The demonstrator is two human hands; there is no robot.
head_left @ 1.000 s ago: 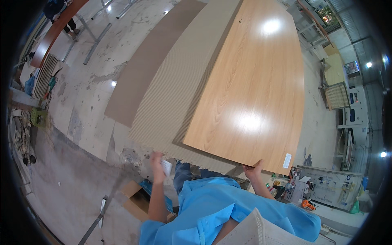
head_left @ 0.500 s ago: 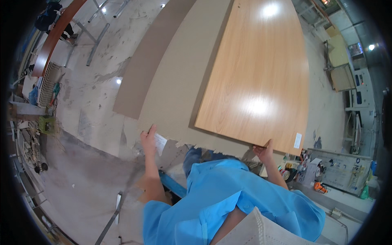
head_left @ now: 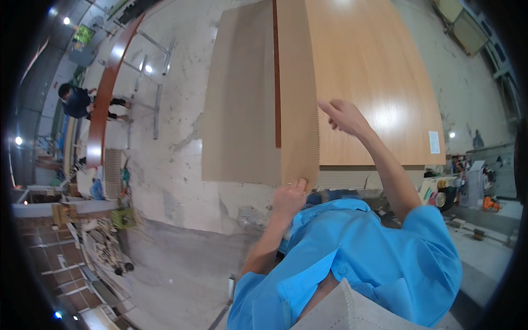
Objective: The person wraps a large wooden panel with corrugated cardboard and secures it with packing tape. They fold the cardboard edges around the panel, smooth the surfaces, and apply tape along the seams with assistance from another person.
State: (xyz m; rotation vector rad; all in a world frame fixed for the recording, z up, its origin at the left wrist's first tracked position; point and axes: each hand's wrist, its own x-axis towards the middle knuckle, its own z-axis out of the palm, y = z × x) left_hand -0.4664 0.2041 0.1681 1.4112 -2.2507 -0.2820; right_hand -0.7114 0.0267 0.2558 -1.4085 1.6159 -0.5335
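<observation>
A light wood-grain panel (head_left: 379,82) lies in front of me on corrugated cardboard. The left part of the brown cardboard sheet (head_left: 297,99) is folded up along the panel's left side. My left hand (head_left: 290,201) is closed on the near corner of this flap. Over the panel, my right hand (head_left: 344,117) has its fingers loosely bent, with the index finger and thumb out at the flap's ridged edge. It holds nothing I can see. Left of the flap shows a narrow red-brown strip (head_left: 277,77), beside more flat cardboard (head_left: 234,110).
At the far left a person (head_left: 77,102) stands behind a long red-brown board (head_left: 107,93) on metal trestles (head_left: 157,110). Tape rolls and tools (head_left: 440,198) sit at the right. A green crate (head_left: 122,218) stands among scraps at the left.
My left hand has brought the cardboard's left edge up and rightward toward the panel. My right hand has left the panel's near edge and moved up over its surface. The view has shifted.
</observation>
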